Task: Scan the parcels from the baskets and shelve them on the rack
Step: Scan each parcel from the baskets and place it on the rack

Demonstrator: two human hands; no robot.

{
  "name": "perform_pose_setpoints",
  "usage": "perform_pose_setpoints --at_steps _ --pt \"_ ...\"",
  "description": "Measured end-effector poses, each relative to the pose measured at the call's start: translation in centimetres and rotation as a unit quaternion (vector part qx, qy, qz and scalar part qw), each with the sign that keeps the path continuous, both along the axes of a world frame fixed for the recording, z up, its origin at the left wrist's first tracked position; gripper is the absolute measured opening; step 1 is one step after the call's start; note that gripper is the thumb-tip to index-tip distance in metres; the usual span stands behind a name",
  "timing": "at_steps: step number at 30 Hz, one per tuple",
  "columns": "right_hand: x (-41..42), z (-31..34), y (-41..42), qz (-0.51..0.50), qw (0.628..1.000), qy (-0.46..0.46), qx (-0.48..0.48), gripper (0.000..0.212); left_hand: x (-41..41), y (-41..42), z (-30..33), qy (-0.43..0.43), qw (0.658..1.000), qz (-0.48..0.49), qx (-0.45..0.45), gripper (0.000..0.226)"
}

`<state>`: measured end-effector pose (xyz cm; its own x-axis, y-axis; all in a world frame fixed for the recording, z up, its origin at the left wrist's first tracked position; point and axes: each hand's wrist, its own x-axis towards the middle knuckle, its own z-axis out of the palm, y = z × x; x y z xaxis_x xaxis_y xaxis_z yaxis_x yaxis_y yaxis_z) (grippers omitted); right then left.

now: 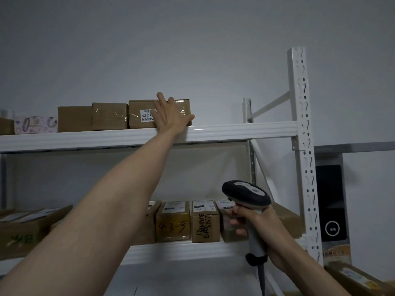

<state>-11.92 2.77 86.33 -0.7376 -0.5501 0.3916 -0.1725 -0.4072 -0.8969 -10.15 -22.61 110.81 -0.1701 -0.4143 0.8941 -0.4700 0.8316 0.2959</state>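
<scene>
Nearest my viewpoint, the left forearm rose from the lower left corner toward the upper shelf [235, 131] of the white rack [299, 116]. My left hand [171, 116] lay spread against the front face of a taped cardboard parcel [139, 116], fingers straight, fingertips reaching its top edge and thumb at its lower right corner; nothing was gripped. That parcel stood at the front lip of the upper shelf, at the right end of a row, and carried a white label [147, 116] partly covered by the hand. To its left, two plain brown boxes [110, 116] stood flush side by side, then a patterned pink package [35, 124]. Right of the parcel, the shelf ran bare as far as the perforated upright.

My right hand [254, 223], lower and nearer, was curled round the grey handle of a barcode scanner [245, 194], its dark head pointing left and upward. Behind it, the lower shelf [183, 251] held a close row of labelled boxes [173, 223], one marked 4-3-9, set at the shelf's front edge. Between the two shelves I saw a tall open gap. At the far right, beyond the upright, a dark panel [330, 201] sat against the wall.
</scene>
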Motion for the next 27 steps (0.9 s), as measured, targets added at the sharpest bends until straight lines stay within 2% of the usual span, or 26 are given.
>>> perform_pose_setpoints --at_steps 5,9,13,16,21,24,27 --pt "0.1 -0.3 0.3 -0.004 1.000 -0.019 -0.011 0.014 0.0 -0.4 0.0 -0.009 1.000 0.000 -0.004 0.089" --pt "0.2 -0.8 1.0 -0.019 1.000 -0.023 -0.001 0.005 -0.2 0.1 -0.7 -0.002 0.999 -0.042 -0.008 0.099" --pt "0.5 -1.3 1.7 -0.039 0.999 -0.022 0.014 0.010 -0.5 1.7 -2.6 0.013 0.997 -0.056 -0.054 0.082" --pt "0.9 -1.7 2.2 -0.044 0.998 -0.036 0.007 0.010 -0.2 3.1 -4.9 0.026 0.992 -0.114 -0.055 0.070" --pt "1.9 -3.3 3.8 -0.050 0.997 -0.052 0.000 0.015 1.4 6.1 -10.3 0.053 0.974 -0.192 -0.108 0.042" --pt "2.9 -4.8 5.4 -0.057 0.995 -0.077 -0.003 0.015 2.5 8.3 -15.4 0.034 0.961 -0.250 -0.112 0.031" --pt "4.3 -7.1 7.4 -0.079 0.991 -0.107 0.013 0.011 3.7 10.9 -21.5 -0.023 0.947 -0.309 -0.088 0.020"
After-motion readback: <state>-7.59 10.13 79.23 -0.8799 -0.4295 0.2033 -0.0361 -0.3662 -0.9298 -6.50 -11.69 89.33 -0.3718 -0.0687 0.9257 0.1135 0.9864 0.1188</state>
